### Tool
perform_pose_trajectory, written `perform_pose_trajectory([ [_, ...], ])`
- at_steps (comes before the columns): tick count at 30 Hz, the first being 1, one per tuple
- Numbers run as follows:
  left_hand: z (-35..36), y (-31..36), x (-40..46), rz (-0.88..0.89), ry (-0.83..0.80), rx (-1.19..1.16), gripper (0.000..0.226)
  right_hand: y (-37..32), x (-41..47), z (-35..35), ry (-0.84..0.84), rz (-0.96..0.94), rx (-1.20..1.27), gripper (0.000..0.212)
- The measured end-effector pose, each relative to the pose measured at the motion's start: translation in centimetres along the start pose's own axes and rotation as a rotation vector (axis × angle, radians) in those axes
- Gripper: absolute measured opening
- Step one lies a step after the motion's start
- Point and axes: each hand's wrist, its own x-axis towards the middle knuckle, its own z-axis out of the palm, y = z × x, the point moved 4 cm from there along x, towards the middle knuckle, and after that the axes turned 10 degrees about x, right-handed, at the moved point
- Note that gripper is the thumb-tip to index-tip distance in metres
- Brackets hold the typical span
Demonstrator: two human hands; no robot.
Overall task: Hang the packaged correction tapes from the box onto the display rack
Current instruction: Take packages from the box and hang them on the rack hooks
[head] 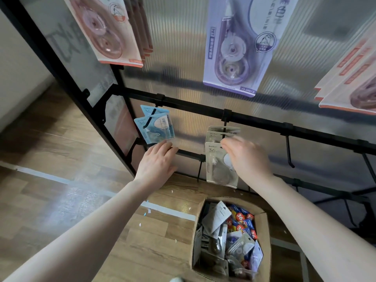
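A cardboard box (264,231) on the floor holds several packaged correction tapes (234,237). On the black rack rail (260,117), blue packs (156,127) hang on a left hook. Grey packs (215,135) hang on a middle hook. My left hand (156,163) reaches up flat, its fingertips just under the blue packs, holding nothing. My right hand (248,155) pinches the top of a grey pack (217,169) at the middle hook's tip; the hand is blurred.
Larger pink (105,31), purple (240,45) and orange-edged (350,78) packs hang on the upper rail before a ribbed translucent panel. A bare hook (289,151) sticks out at the right. Wooden floor with white tape lines lies left of the box.
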Motion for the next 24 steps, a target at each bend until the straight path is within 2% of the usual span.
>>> perform_pose_trajectory([
  [5,0.7,0.0,-0.3,-0.001,-0.023,0.026,0.059,-0.1,0.0,0.5,-0.085,0.021,-0.013,0.016],
  [12,1.5,-0.3,-0.6,-0.005,-0.064,0.033,0.060,1.1,0.1,0.1,-0.147,0.094,0.007,0.041],
  [21,1.9,0.7,-0.5,0.023,-0.074,0.018,0.060,1.6,1.8,0.5,-0.126,0.099,-0.051,0.038],
  [24,2.0,1.5,-0.4,0.039,-0.080,0.038,0.060,1.9,1.3,0.5,-0.048,0.055,-0.060,0.034],
])
